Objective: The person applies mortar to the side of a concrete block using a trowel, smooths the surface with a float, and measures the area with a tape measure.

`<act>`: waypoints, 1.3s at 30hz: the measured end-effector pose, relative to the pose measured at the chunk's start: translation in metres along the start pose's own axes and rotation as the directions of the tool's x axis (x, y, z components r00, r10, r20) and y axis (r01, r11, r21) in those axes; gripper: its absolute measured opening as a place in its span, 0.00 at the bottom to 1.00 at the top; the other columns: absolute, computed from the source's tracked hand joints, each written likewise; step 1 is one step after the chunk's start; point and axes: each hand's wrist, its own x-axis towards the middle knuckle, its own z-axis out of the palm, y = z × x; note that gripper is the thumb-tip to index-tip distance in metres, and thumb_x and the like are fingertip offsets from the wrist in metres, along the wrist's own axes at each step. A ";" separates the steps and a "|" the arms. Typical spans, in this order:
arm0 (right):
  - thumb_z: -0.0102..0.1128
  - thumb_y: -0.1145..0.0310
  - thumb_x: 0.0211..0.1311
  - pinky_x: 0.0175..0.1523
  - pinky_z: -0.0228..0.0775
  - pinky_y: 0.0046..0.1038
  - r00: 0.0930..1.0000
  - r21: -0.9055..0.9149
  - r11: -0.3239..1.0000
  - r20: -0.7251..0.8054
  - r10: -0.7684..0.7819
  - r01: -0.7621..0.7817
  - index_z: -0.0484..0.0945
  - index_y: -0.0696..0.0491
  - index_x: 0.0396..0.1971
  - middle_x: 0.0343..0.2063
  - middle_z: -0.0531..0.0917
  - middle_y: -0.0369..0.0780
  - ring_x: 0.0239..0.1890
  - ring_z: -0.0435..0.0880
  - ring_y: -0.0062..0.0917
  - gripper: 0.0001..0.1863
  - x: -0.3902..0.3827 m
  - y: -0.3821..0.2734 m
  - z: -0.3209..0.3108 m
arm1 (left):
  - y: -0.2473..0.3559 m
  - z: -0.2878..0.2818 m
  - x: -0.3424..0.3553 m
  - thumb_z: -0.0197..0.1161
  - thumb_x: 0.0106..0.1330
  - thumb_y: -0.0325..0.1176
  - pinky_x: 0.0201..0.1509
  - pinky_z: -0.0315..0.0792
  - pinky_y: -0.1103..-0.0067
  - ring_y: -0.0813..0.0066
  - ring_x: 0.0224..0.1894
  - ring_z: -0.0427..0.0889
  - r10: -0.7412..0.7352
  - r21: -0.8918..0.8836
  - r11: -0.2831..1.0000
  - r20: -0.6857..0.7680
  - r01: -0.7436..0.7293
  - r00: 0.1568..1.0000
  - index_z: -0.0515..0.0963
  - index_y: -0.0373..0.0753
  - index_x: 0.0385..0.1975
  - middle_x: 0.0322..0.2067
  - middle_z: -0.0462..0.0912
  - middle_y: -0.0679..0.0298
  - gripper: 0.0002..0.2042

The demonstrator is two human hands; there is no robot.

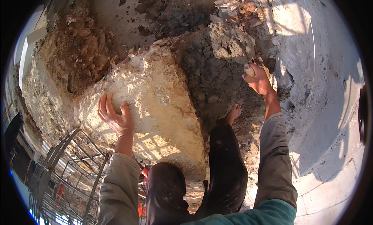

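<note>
My left hand (117,112) rests on a pale, rough yellowish block of rock or earth (163,112), fingers spread. My right hand (257,79) is closed around a short light-coloured handle (249,69); the rest of that tool is mostly hidden by the hand. Beside it lies a dark grey, damp-looking patch (200,81) in a hollow along the block's right side, with a lumpy grey clump (232,40) above. My bare foot (234,113) is at the lower part of that hollow.
A crumbly brown earth bank (74,50) rises at upper left. Steel bar cages (74,159) stand at lower left, near my left forearm. A grey concrete surface (326,108) with a thin line across it runs along the right. My dark-trousered knees are at the bottom.
</note>
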 end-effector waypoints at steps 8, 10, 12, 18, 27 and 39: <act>0.56 0.78 0.55 0.42 0.78 0.43 0.937 -0.719 0.601 0.259 -0.233 0.349 0.63 0.58 0.60 0.42 0.79 0.49 0.41 0.82 0.46 0.29 0.090 -0.036 0.079 | 0.003 -0.003 0.004 0.56 0.63 0.51 0.68 0.54 0.57 0.52 0.63 0.66 -0.030 -0.061 0.998 -0.001 0.029 1.000 0.75 0.36 0.53 0.58 0.73 0.56 0.27; 0.54 0.80 0.56 0.44 0.77 0.41 0.934 -0.671 0.651 0.284 -0.217 0.355 0.62 0.61 0.60 0.44 0.76 0.51 0.44 0.80 0.47 0.29 0.073 -0.035 0.142 | 0.000 -0.002 0.003 0.56 0.63 0.52 0.68 0.54 0.57 0.52 0.63 0.66 -0.007 -0.029 1.000 -0.002 0.007 1.000 0.76 0.37 0.53 0.58 0.73 0.56 0.27; 0.55 0.79 0.55 0.45 0.77 0.42 0.964 -0.581 0.786 0.255 -0.073 0.213 0.61 0.61 0.60 0.46 0.74 0.54 0.43 0.80 0.48 0.30 0.050 -0.049 0.165 | -0.004 -0.003 0.000 0.55 0.63 0.52 0.68 0.54 0.57 0.53 0.63 0.66 -0.002 0.001 1.000 -0.006 0.002 1.000 0.76 0.37 0.53 0.57 0.73 0.56 0.27; 0.57 0.75 0.55 0.44 0.74 0.48 0.994 -0.293 0.950 0.018 -0.104 0.105 0.63 0.62 0.56 0.45 0.75 0.55 0.44 0.79 0.53 0.27 0.030 -0.096 0.124 | -0.002 -0.009 0.002 0.56 0.62 0.51 0.68 0.53 0.57 0.54 0.63 0.66 -0.028 0.024 0.999 0.015 0.028 0.999 0.76 0.38 0.52 0.57 0.73 0.55 0.26; 0.49 0.52 0.70 0.46 0.72 0.49 0.916 -0.053 0.916 -0.085 0.392 -0.397 0.72 0.61 0.46 0.35 0.82 0.58 0.40 0.81 0.54 0.23 0.061 -0.039 0.058 | 0.004 -0.002 0.006 0.57 0.60 0.49 0.69 0.53 0.56 0.53 0.63 0.66 -0.019 -0.017 1.000 0.008 0.019 1.000 0.75 0.37 0.53 0.58 0.72 0.56 0.26; 0.59 0.70 0.58 0.37 0.72 0.52 0.978 -0.564 0.799 -0.091 0.190 -0.208 0.60 0.55 0.53 0.39 0.80 0.55 0.38 0.81 0.55 0.25 -0.017 0.081 0.088 | 0.001 0.000 0.002 0.54 0.63 0.51 0.67 0.56 0.58 0.54 0.63 0.65 -0.001 -0.024 1.000 0.023 0.002 1.000 0.75 0.37 0.54 0.59 0.71 0.57 0.27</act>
